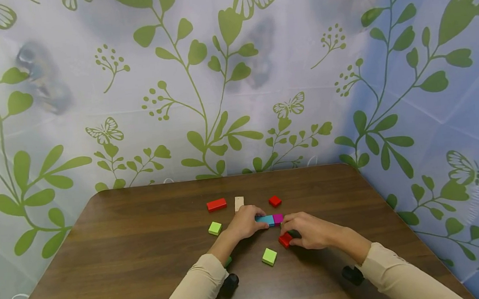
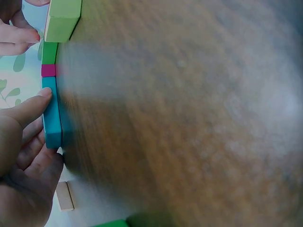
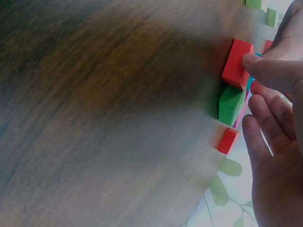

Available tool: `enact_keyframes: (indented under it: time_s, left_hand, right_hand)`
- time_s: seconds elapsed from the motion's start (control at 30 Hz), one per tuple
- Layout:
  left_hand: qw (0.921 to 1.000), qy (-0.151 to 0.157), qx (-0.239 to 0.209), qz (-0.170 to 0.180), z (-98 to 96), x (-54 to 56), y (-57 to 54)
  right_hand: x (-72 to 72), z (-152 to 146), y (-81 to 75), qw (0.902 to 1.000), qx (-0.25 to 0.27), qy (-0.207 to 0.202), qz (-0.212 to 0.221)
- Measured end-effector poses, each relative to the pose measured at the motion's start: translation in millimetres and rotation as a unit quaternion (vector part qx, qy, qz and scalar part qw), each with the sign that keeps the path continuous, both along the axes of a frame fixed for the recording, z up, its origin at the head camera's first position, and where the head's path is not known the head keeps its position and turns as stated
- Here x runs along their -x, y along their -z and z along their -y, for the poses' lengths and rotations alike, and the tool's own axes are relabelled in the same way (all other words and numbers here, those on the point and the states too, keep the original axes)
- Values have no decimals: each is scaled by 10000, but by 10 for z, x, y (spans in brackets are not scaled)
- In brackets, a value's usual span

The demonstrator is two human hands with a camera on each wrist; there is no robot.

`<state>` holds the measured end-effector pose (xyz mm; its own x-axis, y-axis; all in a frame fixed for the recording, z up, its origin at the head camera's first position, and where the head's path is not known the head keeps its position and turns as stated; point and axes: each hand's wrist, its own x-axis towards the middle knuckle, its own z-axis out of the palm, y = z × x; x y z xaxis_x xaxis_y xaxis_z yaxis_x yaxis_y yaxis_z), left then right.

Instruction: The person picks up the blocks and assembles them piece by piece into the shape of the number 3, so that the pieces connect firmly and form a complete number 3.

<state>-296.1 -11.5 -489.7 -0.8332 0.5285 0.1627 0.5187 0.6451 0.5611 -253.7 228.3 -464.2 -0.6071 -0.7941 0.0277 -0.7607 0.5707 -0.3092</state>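
Note:
A blue block (image 1: 266, 221) lies end to end with a magenta block (image 1: 278, 218) on the table. My left hand (image 1: 247, 222) holds the blue block, its thumb along the side in the left wrist view. Close by, my right hand (image 1: 312, 231) pinches a red block (image 1: 285, 240) between thumb and fingers. The right wrist view shows the thumb on that red block (image 3: 238, 64). A green block (image 3: 231, 106) stands right beside it, mostly hidden under the right hand in the head view. In the left wrist view, green continues the row past the magenta block (image 2: 49, 70).
Around the hands lie a lime block (image 1: 269, 257), another lime block (image 1: 214, 228), a long red block (image 1: 216, 205), a beige block (image 1: 239, 203) and a small red block (image 1: 275, 201). The left sleeve partly covers a green block (image 1: 228, 262). A patterned curtain (image 1: 218, 99) hangs behind the table.

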Motion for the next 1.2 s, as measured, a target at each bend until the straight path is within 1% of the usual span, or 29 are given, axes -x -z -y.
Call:
enact_keyframes:
  time_s: [0.33,0.53,0.8,1.03,1.2]
  left_hand:
    - [10000,44,33,-65,6,22,8]
    - [9999,63,33,-77,10,9,-13]
    - [10000,44,33,-48,10,4,1]
    - [9999,33,29,-114,9,0,2]
    - [9999,36,33,-115,11,-12,-10]
  right_hand:
    - [2,1,-49,10000,23,1,-62]
    - [3,-7,-80,9999,125,-15,-81]
    - [37,-5,-85,9996,255,66,-105]
    - [53,-4,-56,9990,389,211,-49]
    - [40,-36,15,9986,422,293,-95]
